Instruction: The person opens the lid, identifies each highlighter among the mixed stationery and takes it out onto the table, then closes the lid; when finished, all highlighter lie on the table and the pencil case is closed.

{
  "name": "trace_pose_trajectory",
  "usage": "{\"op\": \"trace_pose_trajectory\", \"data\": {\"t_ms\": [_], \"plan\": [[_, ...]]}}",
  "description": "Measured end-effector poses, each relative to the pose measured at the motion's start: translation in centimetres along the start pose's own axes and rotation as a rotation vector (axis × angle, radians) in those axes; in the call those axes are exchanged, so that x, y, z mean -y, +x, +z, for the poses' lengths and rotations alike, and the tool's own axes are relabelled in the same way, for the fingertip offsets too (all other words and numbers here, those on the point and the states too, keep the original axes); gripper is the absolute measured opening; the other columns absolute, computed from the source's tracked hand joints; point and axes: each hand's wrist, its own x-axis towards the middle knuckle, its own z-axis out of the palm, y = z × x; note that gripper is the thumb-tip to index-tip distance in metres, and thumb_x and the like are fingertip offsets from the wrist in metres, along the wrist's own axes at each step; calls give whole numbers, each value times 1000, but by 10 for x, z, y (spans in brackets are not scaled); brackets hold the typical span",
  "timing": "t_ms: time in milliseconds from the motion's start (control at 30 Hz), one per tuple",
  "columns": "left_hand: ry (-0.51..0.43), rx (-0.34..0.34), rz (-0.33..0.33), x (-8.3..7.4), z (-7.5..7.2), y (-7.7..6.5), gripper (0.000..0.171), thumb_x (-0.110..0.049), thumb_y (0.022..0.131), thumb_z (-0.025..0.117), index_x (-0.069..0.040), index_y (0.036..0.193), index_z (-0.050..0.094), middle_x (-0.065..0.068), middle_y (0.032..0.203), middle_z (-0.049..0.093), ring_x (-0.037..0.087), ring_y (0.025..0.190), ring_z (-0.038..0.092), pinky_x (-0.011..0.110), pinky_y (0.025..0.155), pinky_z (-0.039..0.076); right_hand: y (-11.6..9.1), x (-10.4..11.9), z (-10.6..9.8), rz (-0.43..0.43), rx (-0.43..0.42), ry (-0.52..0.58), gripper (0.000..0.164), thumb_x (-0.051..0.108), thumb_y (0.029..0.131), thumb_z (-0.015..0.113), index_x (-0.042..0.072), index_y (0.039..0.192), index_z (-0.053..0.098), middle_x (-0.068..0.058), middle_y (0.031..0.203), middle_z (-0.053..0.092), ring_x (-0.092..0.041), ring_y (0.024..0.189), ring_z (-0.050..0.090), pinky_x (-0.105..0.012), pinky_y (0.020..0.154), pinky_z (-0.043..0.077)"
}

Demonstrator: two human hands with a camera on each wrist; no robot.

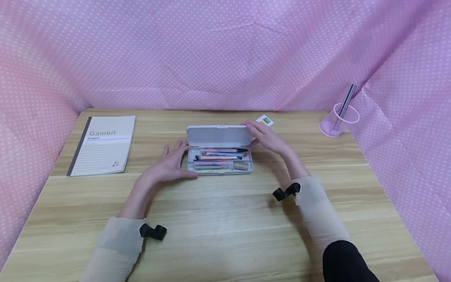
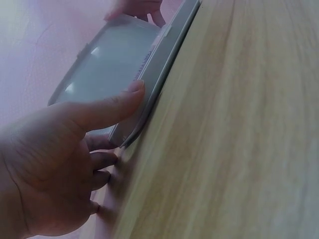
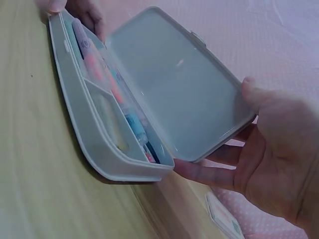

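Observation:
A pale grey pencil case (image 3: 75, 97) lies on the table with its lid (image 1: 220, 136) raised upright at the back. Inside are several pens (image 1: 219, 158) in long compartments, and a small brownish block (image 1: 241, 166) fills the front right one. My left hand (image 1: 165, 166) holds the case's left end, thumb against the front wall and the other fingers spread around the side. At the lid's right edge, my right hand (image 1: 267, 139) grips it, thumb on the rim and fingers behind, as the right wrist view shows.
A notebook (image 1: 102, 150) lies at the left of the wooden table. Behind my right hand is a small white card (image 1: 265, 120). A pink cup (image 1: 328, 124) with dark striped sticks (image 1: 347, 101) stands at the back right. Pink dotted cloth hangs around the table.

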Motion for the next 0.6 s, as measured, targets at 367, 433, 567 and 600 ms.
{"op": "trace_pose_trajectory", "data": {"t_ms": [367, 433, 567, 600], "plan": [[1, 11, -15, -1, -2, 0, 100, -46, 82, 84, -11, 159, 31, 20, 174, 4, 42, 162, -4, 68, 126, -14, 16, -13, -9, 93, -16, 137, 49, 37, 113, 32, -1, 142, 47, -26, 125, 59, -29, 99, 70, -49, 83, 65], [1, 14, -18, -2, -2, 0, 100, -47, 82, 84, -10, 159, 31, 20, 174, 4, 43, 162, -5, 68, 126, -14, 19, -13, -9, 103, -15, 135, 49, 37, 113, 32, 0, 141, 47, -25, 121, 62, -27, 95, 71, -48, 80, 66], [3, 15, -21, -2, -2, 0, 100, -47, 82, 84, -10, 159, 31, 20, 174, 5, 42, 162, -4, 68, 126, -14, 24, -15, -10, 115, -15, 128, 47, 37, 113, 32, 0, 137, 49, -25, 115, 65, -28, 89, 74, -50, 76, 66], [3, 15, -21, -1, -2, 0, 100, -47, 82, 84, -10, 159, 31, 20, 174, 5, 42, 162, -4, 68, 126, -14, 26, -15, -10, 118, -15, 124, 47, 37, 113, 32, 1, 137, 50, -24, 114, 65, -28, 88, 74, -50, 76, 66]]}}
